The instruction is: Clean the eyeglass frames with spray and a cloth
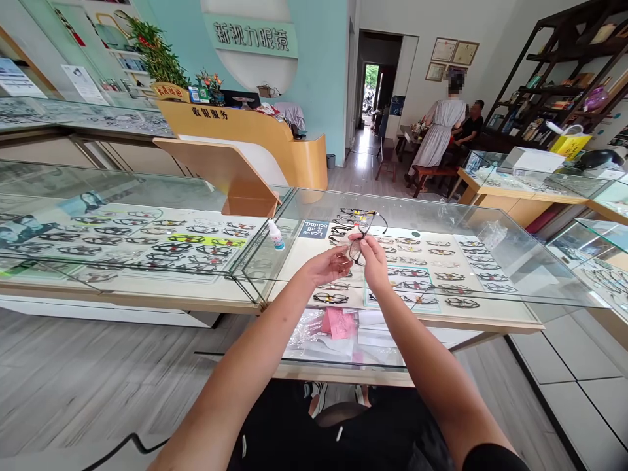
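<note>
A pair of dark-framed eyeglasses [357, 252] is up over the glass display case, turned on end with a temple arm reaching out to the right. My right hand [373, 258] pinches the frame between thumb and fingers. Just left of the lower lens, my left hand [328, 265] is cupped, its fingers curved and apart. Its fingertips come close to the lens; whether they touch it I cannot tell. On the glass top to the left stands a small white dropper bottle [276, 235] with a blue and pink label.
Rows of glasses lie inside the display case [444, 245] under my hands and in the left case [167, 245]. A lower shelf holds pink paper [339, 323] and clear plastic bags. Behind are a wooden counter [250, 140] and two people near a table [411, 134].
</note>
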`<state>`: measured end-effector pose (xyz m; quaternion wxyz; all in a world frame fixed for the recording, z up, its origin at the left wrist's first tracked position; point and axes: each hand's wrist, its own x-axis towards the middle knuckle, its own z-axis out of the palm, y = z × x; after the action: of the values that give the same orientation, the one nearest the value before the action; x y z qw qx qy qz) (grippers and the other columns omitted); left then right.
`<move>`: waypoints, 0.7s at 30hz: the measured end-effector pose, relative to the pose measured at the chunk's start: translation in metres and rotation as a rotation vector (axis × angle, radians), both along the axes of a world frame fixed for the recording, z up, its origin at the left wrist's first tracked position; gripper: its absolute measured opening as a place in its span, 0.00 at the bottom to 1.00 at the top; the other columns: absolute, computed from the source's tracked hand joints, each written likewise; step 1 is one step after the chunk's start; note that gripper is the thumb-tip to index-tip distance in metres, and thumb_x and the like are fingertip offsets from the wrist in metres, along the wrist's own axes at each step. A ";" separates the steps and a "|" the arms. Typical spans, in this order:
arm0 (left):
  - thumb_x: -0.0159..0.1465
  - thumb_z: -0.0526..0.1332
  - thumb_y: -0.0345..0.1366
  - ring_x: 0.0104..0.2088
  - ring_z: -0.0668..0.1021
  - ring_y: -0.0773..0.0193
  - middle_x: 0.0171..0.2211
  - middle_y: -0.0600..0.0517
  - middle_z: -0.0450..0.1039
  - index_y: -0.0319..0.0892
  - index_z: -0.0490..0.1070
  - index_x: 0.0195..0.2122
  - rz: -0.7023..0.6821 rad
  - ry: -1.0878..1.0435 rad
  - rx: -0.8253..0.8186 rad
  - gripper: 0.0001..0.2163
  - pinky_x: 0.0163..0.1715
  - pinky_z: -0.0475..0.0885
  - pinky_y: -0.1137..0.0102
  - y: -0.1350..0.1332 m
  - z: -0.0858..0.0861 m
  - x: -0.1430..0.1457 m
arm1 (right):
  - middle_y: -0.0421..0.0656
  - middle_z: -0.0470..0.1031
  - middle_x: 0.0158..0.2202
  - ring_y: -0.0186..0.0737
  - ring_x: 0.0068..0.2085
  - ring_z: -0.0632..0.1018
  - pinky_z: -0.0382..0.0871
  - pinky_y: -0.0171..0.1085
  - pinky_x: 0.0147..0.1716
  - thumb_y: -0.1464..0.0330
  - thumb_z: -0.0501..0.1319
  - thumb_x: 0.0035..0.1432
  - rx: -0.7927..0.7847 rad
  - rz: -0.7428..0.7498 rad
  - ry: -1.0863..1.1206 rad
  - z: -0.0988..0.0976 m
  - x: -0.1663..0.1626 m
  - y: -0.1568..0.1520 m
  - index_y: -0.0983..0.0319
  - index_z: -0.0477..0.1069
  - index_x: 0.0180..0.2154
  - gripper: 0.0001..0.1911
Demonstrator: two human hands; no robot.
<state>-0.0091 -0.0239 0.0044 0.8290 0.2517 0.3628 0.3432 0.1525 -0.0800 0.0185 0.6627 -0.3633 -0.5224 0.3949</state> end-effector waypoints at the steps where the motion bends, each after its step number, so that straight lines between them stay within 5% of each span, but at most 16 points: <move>1: 0.67 0.73 0.34 0.30 0.84 0.60 0.26 0.53 0.76 0.41 0.76 0.37 0.057 -0.013 0.016 0.07 0.35 0.81 0.67 -0.001 -0.001 0.004 | 0.46 0.83 0.50 0.50 0.53 0.81 0.72 0.47 0.60 0.53 0.62 0.69 -0.007 0.005 -0.007 0.000 -0.001 -0.001 0.56 0.82 0.45 0.16; 10: 0.68 0.67 0.31 0.34 0.85 0.62 0.37 0.47 0.85 0.38 0.79 0.42 0.322 -0.160 0.222 0.03 0.40 0.82 0.68 0.004 0.009 0.001 | 0.45 0.84 0.48 0.51 0.54 0.81 0.72 0.48 0.62 0.52 0.63 0.68 -0.052 0.094 -0.058 0.002 -0.005 -0.003 0.56 0.83 0.43 0.17; 15: 0.68 0.63 0.32 0.39 0.88 0.56 0.42 0.41 0.88 0.35 0.81 0.49 0.300 -0.178 0.307 0.11 0.40 0.83 0.67 0.006 0.013 -0.006 | 0.44 0.84 0.43 0.50 0.50 0.80 0.72 0.47 0.58 0.52 0.63 0.65 -0.099 0.101 -0.111 0.005 -0.002 -0.004 0.56 0.83 0.42 0.18; 21: 0.69 0.63 0.34 0.38 0.88 0.53 0.39 0.42 0.87 0.36 0.82 0.45 0.250 -0.123 0.363 0.10 0.40 0.84 0.64 0.008 0.013 -0.014 | 0.44 0.83 0.40 0.47 0.45 0.78 0.71 0.45 0.52 0.51 0.63 0.64 -0.152 0.178 -0.173 0.004 -0.002 -0.002 0.57 0.83 0.40 0.18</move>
<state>-0.0229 -0.0157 0.0174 0.7418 0.3284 0.2722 0.5175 0.1505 -0.0820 0.0225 0.5480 -0.3973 -0.5763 0.4579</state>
